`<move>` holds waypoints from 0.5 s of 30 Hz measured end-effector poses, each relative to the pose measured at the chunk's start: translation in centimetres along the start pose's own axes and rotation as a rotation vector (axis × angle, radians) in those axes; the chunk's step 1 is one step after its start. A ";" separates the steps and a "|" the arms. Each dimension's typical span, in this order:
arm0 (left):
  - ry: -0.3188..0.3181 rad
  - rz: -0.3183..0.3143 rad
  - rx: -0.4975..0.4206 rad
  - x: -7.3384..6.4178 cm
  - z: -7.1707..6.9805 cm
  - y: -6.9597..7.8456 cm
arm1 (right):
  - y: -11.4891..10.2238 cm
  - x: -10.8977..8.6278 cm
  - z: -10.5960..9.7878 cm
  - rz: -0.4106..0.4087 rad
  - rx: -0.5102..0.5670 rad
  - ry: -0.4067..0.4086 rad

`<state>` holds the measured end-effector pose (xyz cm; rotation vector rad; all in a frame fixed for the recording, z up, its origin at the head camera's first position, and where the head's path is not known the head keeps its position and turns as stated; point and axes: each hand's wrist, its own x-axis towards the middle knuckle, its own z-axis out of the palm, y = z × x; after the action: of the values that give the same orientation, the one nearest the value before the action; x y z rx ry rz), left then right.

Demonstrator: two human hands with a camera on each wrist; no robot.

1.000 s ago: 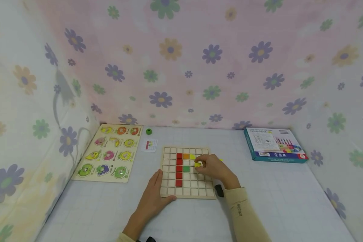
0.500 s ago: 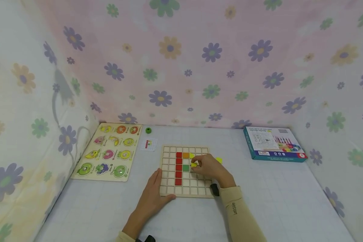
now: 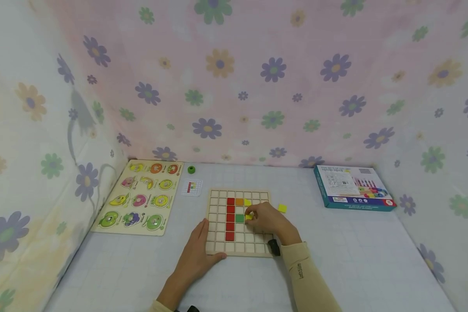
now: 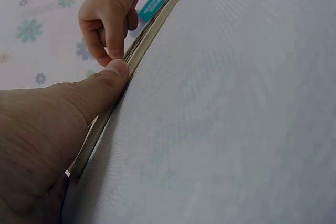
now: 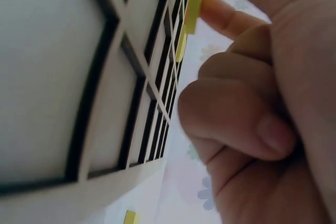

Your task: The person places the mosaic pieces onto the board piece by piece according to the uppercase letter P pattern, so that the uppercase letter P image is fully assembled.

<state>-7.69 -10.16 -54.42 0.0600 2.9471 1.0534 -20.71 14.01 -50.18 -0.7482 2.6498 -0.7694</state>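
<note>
A wooden grid board (image 3: 239,247) lies on the table in the head view. Red tiles (image 3: 230,219) form a column in it. An orange tile (image 3: 239,202) and a yellow one (image 3: 247,202) follow the top red one, and a green tile (image 3: 239,218) sits beside the middle red. My right hand (image 3: 267,220) pinches another yellow square tile (image 5: 194,6) between thumb and index finger, over the cell right of the green tile. My left hand (image 3: 196,250) rests at the board's near left corner, straight fingers along the left side, thumb (image 4: 116,68) on the front edge.
A loose yellow tile (image 3: 282,208) lies right of the board. Behind it to the left are a small pattern card (image 3: 192,187) and a green ring-like piece (image 3: 191,169). A fruit puzzle board (image 3: 115,228) lies far left, a blue box (image 3: 355,187) at back right. Flowered cloth walls surround the table.
My right hand has moved left and slightly nearer with the yellow tile, into the cell area beside the green one. The loose yellow tile has come into full view. My left hand stays put.
</note>
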 end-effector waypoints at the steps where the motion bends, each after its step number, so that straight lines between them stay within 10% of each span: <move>1: -0.001 -0.001 -0.001 -0.1 0.0 0.0 | 0.0 0.0 0.1 0.002 -0.005 0.003; 15: -0.012 -0.022 -0.007 -0.1 0.1 -0.1 | 0.0 0.2 0.4 0.023 -0.022 0.005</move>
<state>-7.62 -10.18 -54.52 0.0336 2.9257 1.0573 -20.72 13.78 -50.52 -0.7207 2.6707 -0.7388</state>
